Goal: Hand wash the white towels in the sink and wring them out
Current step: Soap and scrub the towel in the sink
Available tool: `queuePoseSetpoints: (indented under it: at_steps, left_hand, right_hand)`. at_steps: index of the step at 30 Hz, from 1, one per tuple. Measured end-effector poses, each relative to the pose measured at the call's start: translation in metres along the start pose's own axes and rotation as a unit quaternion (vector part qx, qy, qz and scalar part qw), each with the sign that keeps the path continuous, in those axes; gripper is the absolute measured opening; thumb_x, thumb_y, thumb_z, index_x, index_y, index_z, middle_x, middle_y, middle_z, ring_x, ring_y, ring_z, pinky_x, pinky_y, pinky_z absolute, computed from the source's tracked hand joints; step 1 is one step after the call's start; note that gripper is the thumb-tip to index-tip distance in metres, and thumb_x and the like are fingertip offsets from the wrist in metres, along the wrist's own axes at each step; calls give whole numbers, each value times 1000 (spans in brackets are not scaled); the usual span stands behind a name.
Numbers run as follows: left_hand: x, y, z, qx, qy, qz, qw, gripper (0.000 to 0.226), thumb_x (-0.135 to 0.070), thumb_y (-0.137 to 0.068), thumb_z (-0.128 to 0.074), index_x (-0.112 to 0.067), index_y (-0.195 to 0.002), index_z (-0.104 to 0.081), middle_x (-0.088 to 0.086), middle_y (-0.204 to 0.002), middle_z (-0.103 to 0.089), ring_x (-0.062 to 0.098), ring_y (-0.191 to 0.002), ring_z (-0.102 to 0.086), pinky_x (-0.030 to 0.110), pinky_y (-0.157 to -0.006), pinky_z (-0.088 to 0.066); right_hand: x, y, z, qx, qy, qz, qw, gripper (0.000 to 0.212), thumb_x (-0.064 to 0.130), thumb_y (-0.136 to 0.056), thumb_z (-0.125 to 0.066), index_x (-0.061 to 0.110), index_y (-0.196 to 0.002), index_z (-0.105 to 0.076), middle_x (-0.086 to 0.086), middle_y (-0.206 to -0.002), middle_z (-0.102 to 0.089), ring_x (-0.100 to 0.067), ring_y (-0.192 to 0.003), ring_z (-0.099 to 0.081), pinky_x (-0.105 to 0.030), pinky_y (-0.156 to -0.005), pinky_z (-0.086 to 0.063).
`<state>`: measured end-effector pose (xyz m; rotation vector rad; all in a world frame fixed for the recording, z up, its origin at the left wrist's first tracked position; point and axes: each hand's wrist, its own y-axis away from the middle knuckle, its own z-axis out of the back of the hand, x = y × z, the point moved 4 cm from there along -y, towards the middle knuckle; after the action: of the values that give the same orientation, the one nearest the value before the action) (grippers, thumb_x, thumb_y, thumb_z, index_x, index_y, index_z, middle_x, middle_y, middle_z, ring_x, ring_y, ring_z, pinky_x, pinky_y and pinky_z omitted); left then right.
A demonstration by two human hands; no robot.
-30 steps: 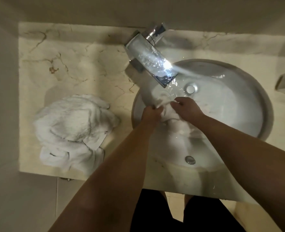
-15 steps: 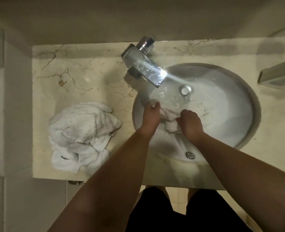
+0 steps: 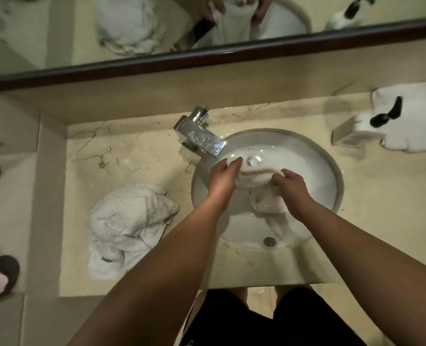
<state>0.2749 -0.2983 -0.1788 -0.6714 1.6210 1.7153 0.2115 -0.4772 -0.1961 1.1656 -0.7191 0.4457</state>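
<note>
Fingers (image 3: 234, 163) of both hands grip wet towel (image 3: 254, 176) in sink (image 3: 327, 171).

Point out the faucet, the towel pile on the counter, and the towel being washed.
faucet (image 3: 202, 139): head view, flat spout top.
towel pile (image 3: 129, 226): head view, middle of heap.
towel being washed (image 3: 254, 177): head view, stretch between both hands.

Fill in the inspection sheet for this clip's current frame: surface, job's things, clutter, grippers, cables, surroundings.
Surface: marble counter, wet near the faucet; round sink set in it.
Job's things: wet towel over the sink; towel pile on the counter's left.
Clutter: white box and white cloth with a dark item at right.
Grippers: left hand and right hand each have a grip on the wet towel.
Cables: nothing seen.
Surroundings: mirror above; tiled floor below.
</note>
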Motion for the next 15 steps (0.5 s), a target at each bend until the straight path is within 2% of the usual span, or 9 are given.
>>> queuePoseSetpoints:
  at_steps: [2,3,5,6,8,9,11,13,15]
  left_hand:
    - [-24,10,-4,17,25,-5,1000,18,-26,-95,-64,-16,-79,-65,-1,-76,-67,14,-72,-62,25,-66,-47]
    - [-35,14,-6,28,41,-8,999,17,-23,-95,-65,-14,-80,-65,1,-75,-65,14,-70,-61,25,-65,-47]
    - [-56,23,-7,48,53,-28,997,19,-20,-95,-65,-14,-76,-63,0,-71,-63,12,-65,-58,22,-60,-46]
    - [-67,28,-8,56,44,-38,997,22,-21,-94,-65,-16,-72,-63,-2,-68,-62,12,-63,-57,22,-59,-45]
    - [-82,36,-7,62,26,-58,996,26,-22,-93,-65,-20,-67,-61,-5,-65,-60,12,-64,-56,25,-60,-42]
    - [-90,42,-8,65,19,-66,996,25,-24,-92,-65,-20,-67,-62,-4,-68,-62,14,-68,-57,26,-64,-43]
    - [-102,53,-9,70,17,-69,995,22,-27,-91,-67,-19,-70,-67,0,-74,-66,19,-77,-61,30,-72,-45]
    - [-113,64,-13,82,33,-64,994,20,-25,-89,-70,-17,-71,-70,3,-75,-69,23,-79,-62,32,-75,-47]
    - [-124,79,-20,98,40,-62,992,14,-26,-83,-73,-15,-74,-71,4,-73,-69,25,-78,-62,33,-75,-48]
  right_hand:
    - [12,11,11,23,-3,-17,1000,12,17,-72,-61,13,-74,-50,-5,-69,-49,-22,-69,-46,-33,-59,-36]
    - [16,14,15,43,-3,-23,999,17,22,-68,-62,13,-81,-56,-7,-77,-59,-25,-73,-53,-35,-63,-42]
    - [29,20,23,104,-21,-39,994,43,33,-67,-68,18,-107,-67,-12,-107,-71,-29,-93,-68,-42,-83,-53]
    - [36,25,25,143,-28,-40,989,47,40,-74,-69,19,-116,-68,-12,-116,-71,-29,-103,-69,-43,-94,-53]
    - [52,36,27,218,7,-32,975,49,55,-94,-56,19,-125,-68,-7,-118,-73,-24,-109,-70,-40,-99,-50]
    - [59,41,29,235,36,-25,971,52,59,-97,-50,20,-128,-65,-3,-117,-73,-21,-109,-70,-38,-99,-50]
    - [70,47,33,232,102,-3,967,49,59,-97,-50,31,-138,-53,1,-114,-73,-19,-104,-68,-38,-95,-51]
    - [80,50,36,228,131,15,965,52,47,-98,-58,46,-143,-34,-11,-114,-71,-25,-90,-63,-38,-79,-51]
    - [87,57,36,252,127,12,959,59,32,-97,-61,50,-145,-30,-18,-116,-70,-26,-85,-59,-36,-70,-49]
